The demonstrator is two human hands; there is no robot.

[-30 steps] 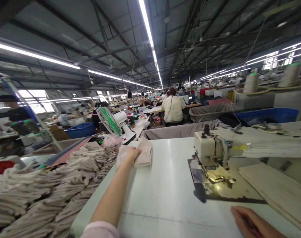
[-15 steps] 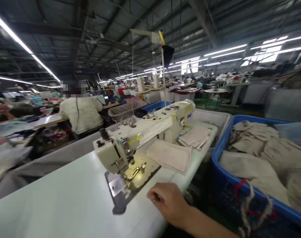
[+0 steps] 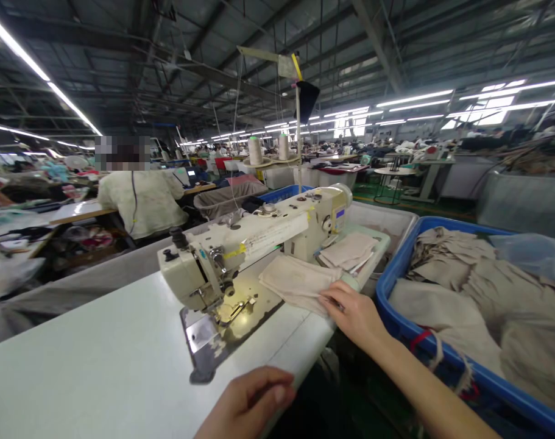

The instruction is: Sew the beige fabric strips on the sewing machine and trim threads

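Note:
My right hand (image 3: 354, 312) is at the near right corner of a stack of beige fabric pieces (image 3: 295, 279) on the sewing table, thumb and fingers pinched on the edge of the fabric. How many layers it grips cannot be seen. My left hand (image 3: 247, 403) is over the table's front edge with nothing in it, fingers loosely bent and the thumb a little apart. Left of the stack stands a cream sewing machine (image 3: 254, 238). Its metal needle plate area (image 3: 240, 320) is lit and bare of fabric. A second beige stack (image 3: 350, 251) lies behind the first.
To the right is a blue plastic basket (image 3: 381, 283) heaped with beige fabric (image 3: 446, 305). Two thread cones (image 3: 255, 151) stand on a rack behind the machine. A person in a pale top (image 3: 140, 201) sits with their back to me at the far left.
My right hand has moved right and away from me, from the bare table edge to the fabric stack, and now pinches its corner. My left hand has come into view at the bottom.

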